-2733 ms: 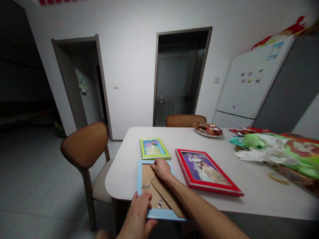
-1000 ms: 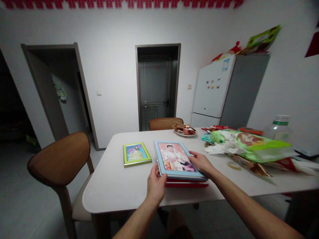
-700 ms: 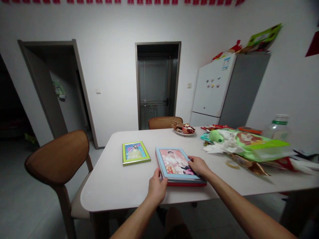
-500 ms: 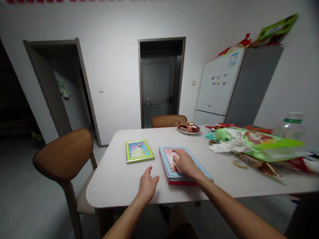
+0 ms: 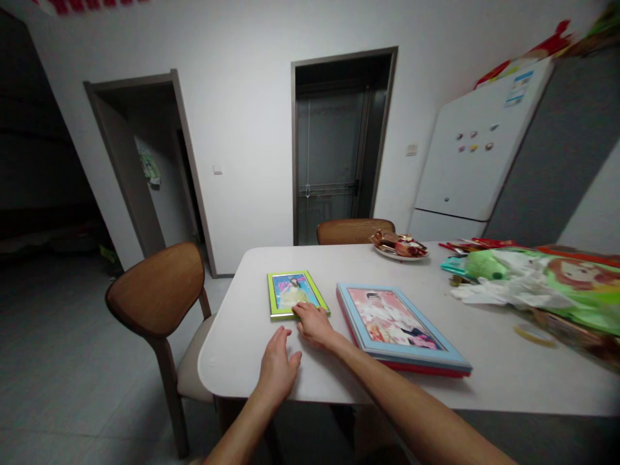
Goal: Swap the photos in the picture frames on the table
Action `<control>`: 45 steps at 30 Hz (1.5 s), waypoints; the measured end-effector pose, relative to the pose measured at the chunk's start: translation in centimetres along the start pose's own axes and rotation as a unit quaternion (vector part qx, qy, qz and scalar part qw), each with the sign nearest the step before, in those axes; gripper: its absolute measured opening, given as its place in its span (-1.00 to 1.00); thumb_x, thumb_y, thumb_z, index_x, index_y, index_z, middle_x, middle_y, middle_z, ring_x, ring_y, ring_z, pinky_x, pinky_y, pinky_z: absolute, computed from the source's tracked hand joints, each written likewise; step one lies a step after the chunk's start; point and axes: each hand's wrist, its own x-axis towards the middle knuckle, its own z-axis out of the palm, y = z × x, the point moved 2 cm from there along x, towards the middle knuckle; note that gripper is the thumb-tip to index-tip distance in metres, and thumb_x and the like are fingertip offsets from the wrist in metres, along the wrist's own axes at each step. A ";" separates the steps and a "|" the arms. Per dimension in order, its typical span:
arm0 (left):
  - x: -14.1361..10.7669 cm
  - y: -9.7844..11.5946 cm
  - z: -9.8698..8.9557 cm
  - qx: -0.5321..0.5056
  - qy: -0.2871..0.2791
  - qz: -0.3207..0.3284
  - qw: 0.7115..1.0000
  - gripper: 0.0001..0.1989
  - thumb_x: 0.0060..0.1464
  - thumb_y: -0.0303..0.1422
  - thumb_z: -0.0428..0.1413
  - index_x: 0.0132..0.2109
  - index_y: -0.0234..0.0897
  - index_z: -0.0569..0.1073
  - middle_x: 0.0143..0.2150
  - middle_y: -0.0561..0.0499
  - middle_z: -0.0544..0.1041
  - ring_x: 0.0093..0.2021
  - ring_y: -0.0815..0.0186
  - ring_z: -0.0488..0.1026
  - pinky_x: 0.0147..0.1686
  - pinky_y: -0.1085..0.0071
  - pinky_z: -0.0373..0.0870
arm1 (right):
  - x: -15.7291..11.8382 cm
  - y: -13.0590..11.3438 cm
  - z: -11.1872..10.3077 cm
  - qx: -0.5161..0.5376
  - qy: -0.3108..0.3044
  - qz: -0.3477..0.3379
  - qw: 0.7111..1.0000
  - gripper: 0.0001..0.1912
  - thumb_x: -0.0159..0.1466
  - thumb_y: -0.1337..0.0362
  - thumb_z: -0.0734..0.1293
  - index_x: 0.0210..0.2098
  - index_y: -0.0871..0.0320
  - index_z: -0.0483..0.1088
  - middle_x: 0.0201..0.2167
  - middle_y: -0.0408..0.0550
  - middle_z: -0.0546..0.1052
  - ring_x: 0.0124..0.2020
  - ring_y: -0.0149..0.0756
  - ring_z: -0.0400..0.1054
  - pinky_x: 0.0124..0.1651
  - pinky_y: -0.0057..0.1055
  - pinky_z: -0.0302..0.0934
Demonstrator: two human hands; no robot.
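Note:
A small picture frame with a lime-green border (image 5: 272,297) lies flat on the white table, showing a figure in a yellow dress. My right hand (image 5: 314,325) is at its near edge, fingers over the border and thumb just below, pinching it. Close by on the left, my left hand (image 5: 278,365) hovers over the table's near part, fingers stretched and thumb apart, holding nothing. To the right lies a larger light-blue picture frame (image 5: 404,355) with a pink picture, stacked on something with a red edge.
A plate of wrapped items (image 5: 400,248) stands at the table's back. Green packaging (image 5: 571,284), white tissue (image 5: 513,287) and a tape roll (image 5: 535,334) lie on the right. One wooden chair (image 5: 159,290) is at the left, another chair (image 5: 356,230) behind the table.
My right hand has left the light-blue frame and moved left to the green frame's near edge. My left hand stays open nearby. The view has turned somewhat left.

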 end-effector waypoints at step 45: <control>-6.9 -1.8 -3.5 0.114 -0.017 -0.041 0.992 -0.52 -0.03 -0.27 -0.05 0.04 -0.44 0.23 0.15 -0.27 0.15 0.15 0.14 0.06 0.12 0.10 -0.07 | -8.5 -2.7 -1.7 0.057 0.000 -0.023 0.998 -0.71 0.02 0.31 0.23 -0.24 0.13 0.40 -0.22 0.03 0.36 -0.17 -0.22 0.19 -0.16 -0.41 0.03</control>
